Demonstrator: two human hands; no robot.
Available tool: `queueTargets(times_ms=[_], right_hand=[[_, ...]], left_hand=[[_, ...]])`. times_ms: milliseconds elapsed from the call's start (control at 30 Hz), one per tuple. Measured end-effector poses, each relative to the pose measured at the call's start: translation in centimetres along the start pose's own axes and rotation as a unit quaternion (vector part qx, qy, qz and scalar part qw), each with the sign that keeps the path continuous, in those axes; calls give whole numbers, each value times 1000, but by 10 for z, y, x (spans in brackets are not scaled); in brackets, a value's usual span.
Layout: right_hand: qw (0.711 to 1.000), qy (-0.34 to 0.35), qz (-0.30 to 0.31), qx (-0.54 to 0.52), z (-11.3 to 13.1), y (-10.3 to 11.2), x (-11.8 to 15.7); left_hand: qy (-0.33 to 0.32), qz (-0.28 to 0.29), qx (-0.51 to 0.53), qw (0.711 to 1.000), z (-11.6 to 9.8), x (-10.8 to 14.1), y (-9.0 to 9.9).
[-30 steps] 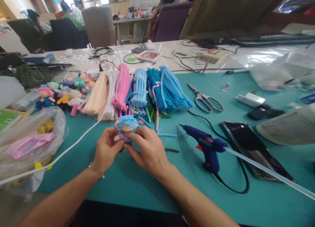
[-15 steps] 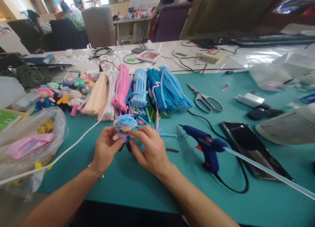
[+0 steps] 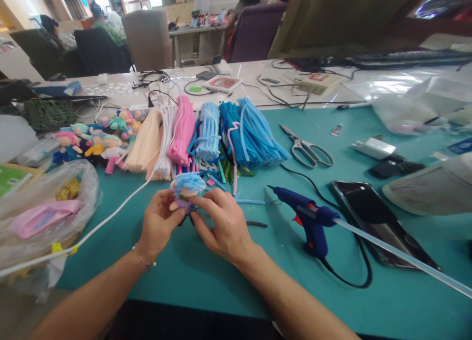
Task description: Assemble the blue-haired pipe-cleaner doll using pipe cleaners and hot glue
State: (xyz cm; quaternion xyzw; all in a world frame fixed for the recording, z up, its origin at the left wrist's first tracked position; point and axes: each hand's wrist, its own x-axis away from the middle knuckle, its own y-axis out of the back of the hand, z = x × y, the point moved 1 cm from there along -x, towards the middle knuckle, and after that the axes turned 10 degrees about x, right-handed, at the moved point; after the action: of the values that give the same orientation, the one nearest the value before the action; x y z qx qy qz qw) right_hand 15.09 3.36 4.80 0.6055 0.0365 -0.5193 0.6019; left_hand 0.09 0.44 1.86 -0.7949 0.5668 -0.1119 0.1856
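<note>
A small doll (image 3: 187, 184) with fluffy blue hair and a lilac body is held upright between both hands, above the green mat. My left hand (image 3: 159, 221) is closed around its left side, thumb across the front of the body. My right hand (image 3: 223, 223) pinches the doll from the right, fingertips at its neck and lower body. The fingers partly cover its body and dark legs. Just behind the doll lie cut scraps and bundles of pipe cleaners, among them a pink bundle (image 3: 181, 133) and a light blue one (image 3: 209, 133).
To the right lie a blue glue gun (image 3: 309, 214) with a long glue stick, scissors (image 3: 308, 148) and a phone (image 3: 379, 222). Finished dolls (image 3: 98, 138) are heaped at the left, behind a plastic bag (image 3: 47, 207). A white cable (image 3: 118, 210) crosses the mat.
The right fingers have shifted slightly on the doll, covering more of its lower body and dark legs. The left hand stays in place.
</note>
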Motion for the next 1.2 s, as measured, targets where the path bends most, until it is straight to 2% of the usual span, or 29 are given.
queueTargets(times_ms=[133, 333, 533, 633, 900, 1067, 1200], right_hand=[[1000, -4, -8, -17, 0, 1, -1], [997, -54, -47, -38, -4, 3, -1], [999, -21, -35, -8, -3, 3, -1], [999, -26, -27, -4, -4, 2, 0], [995, -57, -8, -80, -5, 1, -1], [995, -49, -24, -88, -4, 2, -2], [995, -42, -44, -78, -4, 5, -2]], left_hand=[[6, -3, 6, 1000, 2, -1, 1], [35, -10, 54, 998, -2, -2, 0], [61, -23, 110, 992, -7, -4, -7], [65, -22, 116, 991, -7, -4, -6], [80, 2, 135, 988, -4, -3, -2], [78, 17, 127, 989, -3, -2, -2], [63, 4, 124, 990, -3, -3, -2]])
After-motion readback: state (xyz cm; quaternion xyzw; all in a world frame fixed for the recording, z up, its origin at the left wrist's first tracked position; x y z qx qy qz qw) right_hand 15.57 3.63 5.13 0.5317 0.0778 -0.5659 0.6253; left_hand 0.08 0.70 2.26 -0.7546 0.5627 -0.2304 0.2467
